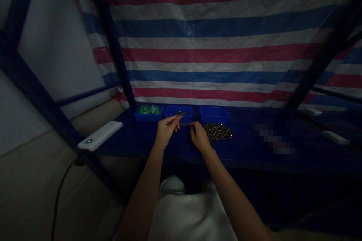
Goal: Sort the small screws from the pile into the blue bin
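Both hands meet over the dark blue table in front of the bins. A thin, looped, yellowish strand (185,124) stretches between them; the dim light hides its exact kind. My left hand (166,130) pinches its left end between thumb and fingers. At the other end, my right hand (199,138) is closed with the fingertips on the strand. Just right of my right hand lies a heap of small brass-coloured metal parts (217,131). Behind my left hand, a blue bin (169,111) contains a few thin, yellowish pieces (181,113).
A blue bin (137,116) with green plastic-looking items (149,109) stands back left; another blue bin (215,120) is behind the heap. A long white device (102,135) lies at the table's left edge. Blue metal posts (113,41) frame the table before a striped sheet (198,56).
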`<state>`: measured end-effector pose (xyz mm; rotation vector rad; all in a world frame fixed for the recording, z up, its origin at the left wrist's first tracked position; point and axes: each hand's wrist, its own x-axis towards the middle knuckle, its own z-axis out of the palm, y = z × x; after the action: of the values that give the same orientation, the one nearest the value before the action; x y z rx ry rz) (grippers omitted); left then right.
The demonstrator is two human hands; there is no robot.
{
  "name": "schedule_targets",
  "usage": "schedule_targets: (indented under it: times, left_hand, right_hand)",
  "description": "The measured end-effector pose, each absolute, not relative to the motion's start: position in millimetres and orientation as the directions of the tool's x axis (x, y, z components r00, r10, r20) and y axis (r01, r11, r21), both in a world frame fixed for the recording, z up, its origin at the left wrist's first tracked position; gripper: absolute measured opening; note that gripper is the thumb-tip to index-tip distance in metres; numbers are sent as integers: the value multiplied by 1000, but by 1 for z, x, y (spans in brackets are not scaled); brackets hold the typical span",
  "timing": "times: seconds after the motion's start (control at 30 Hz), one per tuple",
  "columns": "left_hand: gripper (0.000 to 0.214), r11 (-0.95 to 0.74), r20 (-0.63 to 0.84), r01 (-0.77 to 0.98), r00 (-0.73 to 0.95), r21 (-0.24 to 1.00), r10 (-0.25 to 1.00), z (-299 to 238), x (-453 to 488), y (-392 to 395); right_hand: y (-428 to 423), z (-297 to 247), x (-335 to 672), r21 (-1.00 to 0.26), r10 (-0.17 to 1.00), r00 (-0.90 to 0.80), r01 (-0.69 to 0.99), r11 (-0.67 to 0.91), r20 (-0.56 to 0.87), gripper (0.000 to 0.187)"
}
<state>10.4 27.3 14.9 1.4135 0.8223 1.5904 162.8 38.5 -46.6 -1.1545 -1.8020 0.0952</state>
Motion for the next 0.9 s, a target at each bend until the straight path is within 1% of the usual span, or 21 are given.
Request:
schedule_targets:
  times: [0.03, 0.1, 0.33, 0.47, 0.57, 0.63, 0.7, 0.8, 0.9]
  left_hand:
    - [26, -426, 427, -65, 5, 903, 904, 16, 10, 28]
    - [27, -404, 403, 33, 18, 914, 915, 20, 9, 33]
    - [31, -323, 325, 62, -34, 944, 945, 26, 11, 72]
    - [35, -270, 275, 71, -70, 960, 959, 14, 12, 87]
    - [37, -321, 343, 156, -149, 934, 927, -6, 7, 82]
    - [34, -351, 416, 273, -239, 896, 877, -21, 2, 74]
    - [28, -364, 504, 406, -324, 838, 800, -34, -3, 66]
    - [23, -357, 596, 556, -336, 751, 730, -45, -8, 60]
    - [21, -318, 590, 600, -331, 734, 737, -46, -11, 61]
  right_hand:
    - [38, -47, 163, -509, 735, -95, 662, 550, 671, 21]
    - [38, -47, 163, -504, 735, -101, 665, 551, 670, 21]
    - [38, -45, 163, -515, 753, -97, 672, 532, 651, 22]
    - [38, -46, 163, -514, 754, -97, 675, 530, 650, 22]
    - [38, -45, 162, -498, 756, -120, 684, 533, 644, 21]
    - [38, -43, 159, -472, 757, -159, 696, 542, 634, 20]
    - [39, -41, 154, -431, 761, -212, 717, 548, 613, 19]
    - [42, -39, 142, -364, 775, -283, 757, 542, 565, 16]
    - [48, -39, 128, -331, 798, -309, 788, 520, 517, 13]
